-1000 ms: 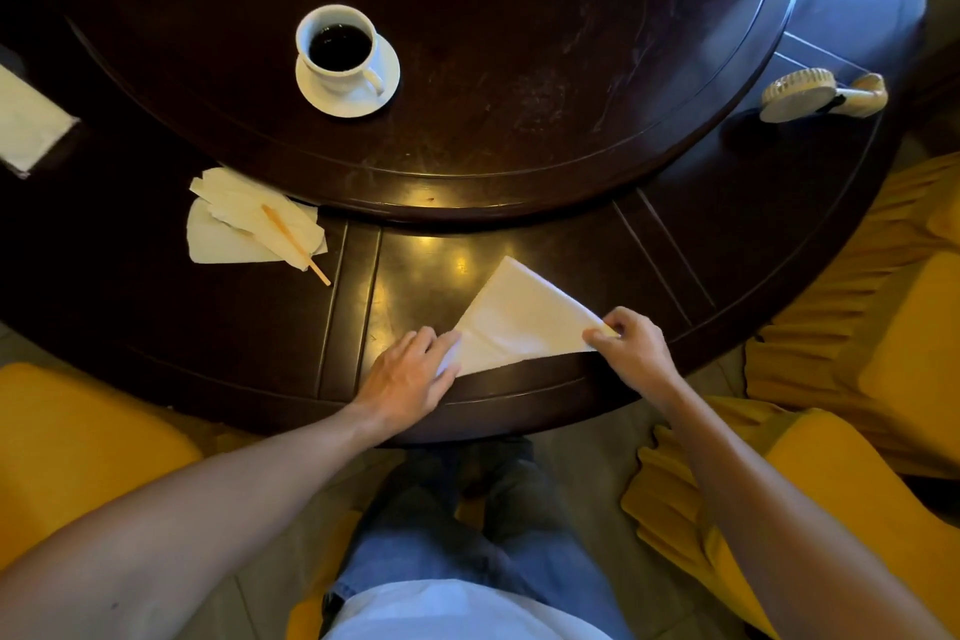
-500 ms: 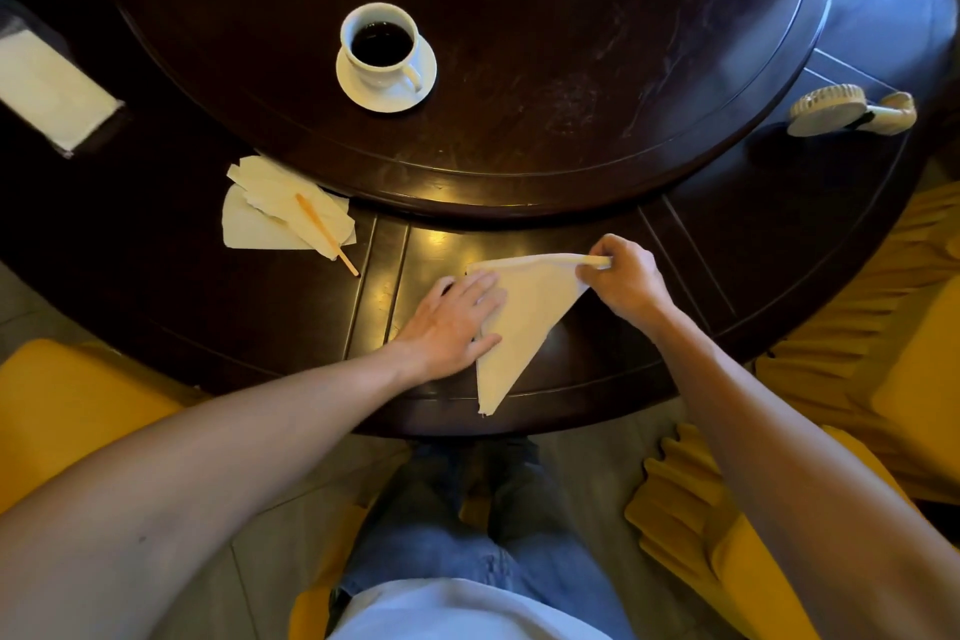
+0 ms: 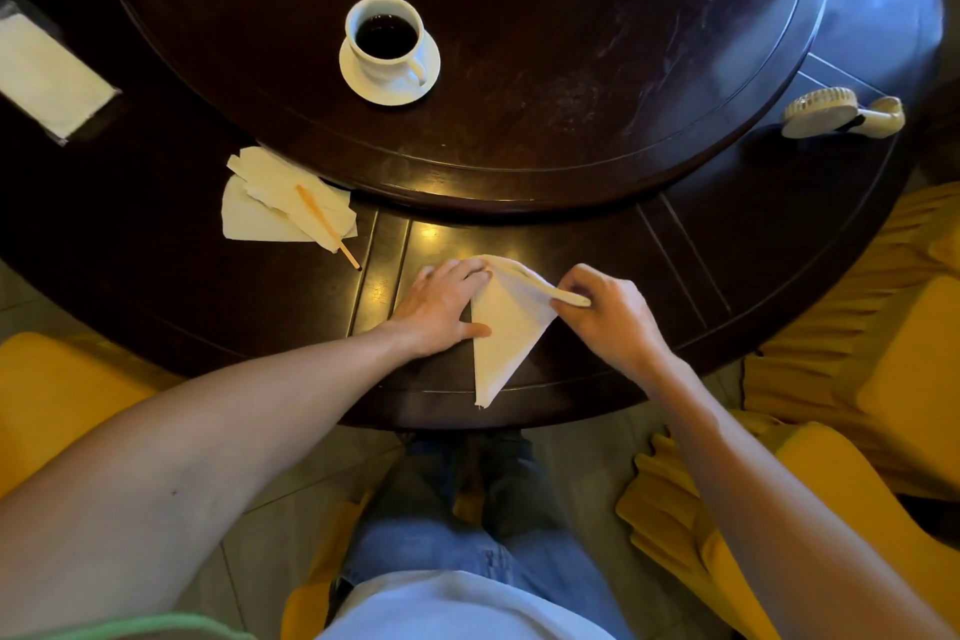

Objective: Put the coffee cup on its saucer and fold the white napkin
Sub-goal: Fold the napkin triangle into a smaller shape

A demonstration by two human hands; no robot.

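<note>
— Where is the napkin?
— The white napkin (image 3: 511, 327) lies near the table's (image 3: 753, 234) front edge, its tip pointing at the person.
— And the hands?
— The left hand (image 3: 441, 309) lies flat on its left side, fingers straight. The right hand (image 3: 605, 312) pinches a folded corner.
— The cup?
— The coffee cup (image 3: 387, 39) sits on its saucer (image 3: 358, 78).

text: none legible | labels: none | brands: none | numbers: none | signs: none
</note>
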